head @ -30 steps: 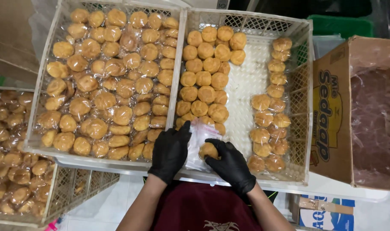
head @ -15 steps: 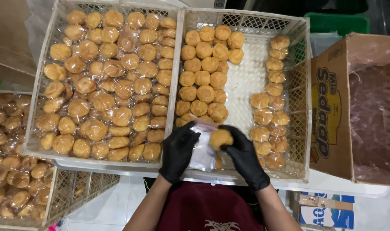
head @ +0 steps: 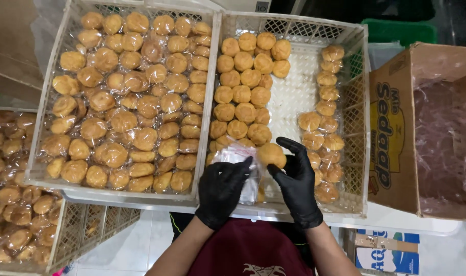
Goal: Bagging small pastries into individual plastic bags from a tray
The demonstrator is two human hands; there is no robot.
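left hand [head: 224,190] pinching clear plastic bag [head: 239,162] | right hand [head: 295,180] gripping round bun [head: 272,155] | over white crate [head: 357,102]

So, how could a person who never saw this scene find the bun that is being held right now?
Find the right-hand white plastic crate, the half-filled one beside the cardboard box. At its near edge, two black-gloved hands meet. The bun sits in the right hand's fingertips, bare and lifted, beside the clear bag in the left hand.
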